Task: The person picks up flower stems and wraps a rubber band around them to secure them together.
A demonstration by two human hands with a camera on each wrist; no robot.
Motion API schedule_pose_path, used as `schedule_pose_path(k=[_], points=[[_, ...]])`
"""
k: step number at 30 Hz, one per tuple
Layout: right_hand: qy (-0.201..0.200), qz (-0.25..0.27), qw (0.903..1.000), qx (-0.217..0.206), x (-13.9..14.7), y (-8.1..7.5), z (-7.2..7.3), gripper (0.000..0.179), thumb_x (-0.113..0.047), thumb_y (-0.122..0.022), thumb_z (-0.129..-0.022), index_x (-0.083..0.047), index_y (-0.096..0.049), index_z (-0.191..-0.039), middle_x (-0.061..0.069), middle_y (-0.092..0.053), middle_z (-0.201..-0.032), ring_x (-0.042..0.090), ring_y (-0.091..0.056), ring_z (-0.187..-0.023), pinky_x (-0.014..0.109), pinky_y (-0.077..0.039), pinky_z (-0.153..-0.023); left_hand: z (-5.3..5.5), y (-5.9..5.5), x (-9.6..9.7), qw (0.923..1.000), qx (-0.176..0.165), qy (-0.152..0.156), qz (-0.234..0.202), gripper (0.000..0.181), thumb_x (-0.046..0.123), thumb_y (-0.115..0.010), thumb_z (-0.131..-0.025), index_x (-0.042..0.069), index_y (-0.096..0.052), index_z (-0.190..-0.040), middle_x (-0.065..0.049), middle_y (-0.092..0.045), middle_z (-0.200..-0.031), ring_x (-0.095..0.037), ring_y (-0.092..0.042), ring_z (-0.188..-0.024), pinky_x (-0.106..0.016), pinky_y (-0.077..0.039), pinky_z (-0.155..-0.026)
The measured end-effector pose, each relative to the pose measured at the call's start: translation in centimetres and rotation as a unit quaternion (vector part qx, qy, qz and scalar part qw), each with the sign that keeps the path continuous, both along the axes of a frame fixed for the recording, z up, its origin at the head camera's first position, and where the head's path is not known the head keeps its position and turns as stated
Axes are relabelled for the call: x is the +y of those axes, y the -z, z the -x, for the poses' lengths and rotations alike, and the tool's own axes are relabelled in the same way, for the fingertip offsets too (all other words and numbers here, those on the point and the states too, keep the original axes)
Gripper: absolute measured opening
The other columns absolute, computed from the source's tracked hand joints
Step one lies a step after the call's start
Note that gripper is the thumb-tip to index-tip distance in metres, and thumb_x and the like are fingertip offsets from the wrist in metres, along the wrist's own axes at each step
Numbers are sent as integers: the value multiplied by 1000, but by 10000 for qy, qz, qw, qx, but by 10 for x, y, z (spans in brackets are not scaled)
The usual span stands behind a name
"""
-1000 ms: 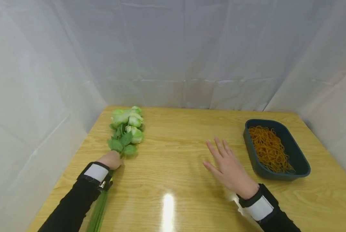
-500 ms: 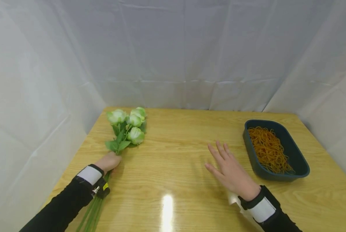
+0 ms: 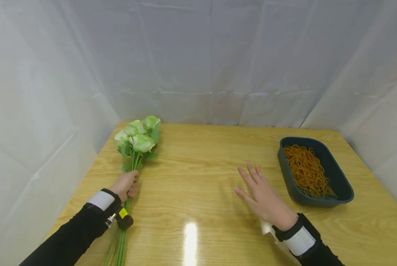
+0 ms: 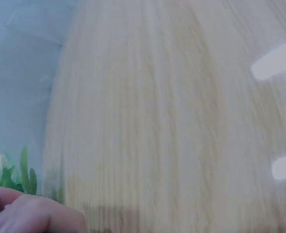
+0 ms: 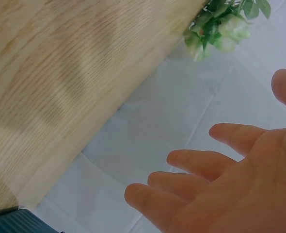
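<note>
White sheeting surrounds a wood-grain table. Over its left side, pale green flowers point their blooms toward the far edge, stems running toward the near edge. The left hand grips those stems below the blooms. The right hand is spread above the table, fingers apart; near it, a dark blue tub holds tangled orange-brown loops.
</note>
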State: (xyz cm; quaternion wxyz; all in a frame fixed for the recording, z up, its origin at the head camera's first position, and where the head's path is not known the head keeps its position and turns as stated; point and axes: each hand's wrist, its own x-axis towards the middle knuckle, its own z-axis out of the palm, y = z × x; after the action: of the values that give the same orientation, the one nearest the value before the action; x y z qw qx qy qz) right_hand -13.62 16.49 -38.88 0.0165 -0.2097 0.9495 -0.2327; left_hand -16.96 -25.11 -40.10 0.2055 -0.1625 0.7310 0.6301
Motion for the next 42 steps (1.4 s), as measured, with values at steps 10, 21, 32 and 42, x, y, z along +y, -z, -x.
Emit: schedule_pose_path(k=[10,21,32,42], points=[[-28,147,9994,-312,-5,2,-3,69,-49,-43,-106,-11,-22,-160,24,-15,-166,51,-14,-153,71,-22,-116,1,-12,22,9900,132,-477,-1324,35,15,-29,-103,18,-26,-68,9,-18,-58,-1,-26,-42,-18,-19,-46],[-191,583,9952,-756,-20,1,-8,78,-50,-44,-105,0,-16,-159,22,-17,-166,42,-16,-155,60,-19,-123,10,-30,73,9631,620,-964,-2435,43,17,-31,-104,19,-23,-62,12,-27,-47,0,-26,-37,-15,-22,-40],[-1034,2265,9268,-2812,-53,-3,-20,75,-47,-37,-108,-3,-7,-160,20,-26,-165,38,-27,-153,57,-27,-121,10,-36,130,9176,1119,-1172,-3629,47,19,-31,-105,21,-19,-61,13,-25,-45,0,-25,-35,-17,-14,-41],[-1210,2660,9046,-3104,-62,4,-26,69,-41,-34,-110,9,-19,-155,33,-37,-154,46,-42,-142,58,-36,-116,5,-32,170,8882,1369,-1107,-4244,45,17,-32,-105,22,-24,-62,12,-23,-47,0,-26,-35,-19,-11,-45]])
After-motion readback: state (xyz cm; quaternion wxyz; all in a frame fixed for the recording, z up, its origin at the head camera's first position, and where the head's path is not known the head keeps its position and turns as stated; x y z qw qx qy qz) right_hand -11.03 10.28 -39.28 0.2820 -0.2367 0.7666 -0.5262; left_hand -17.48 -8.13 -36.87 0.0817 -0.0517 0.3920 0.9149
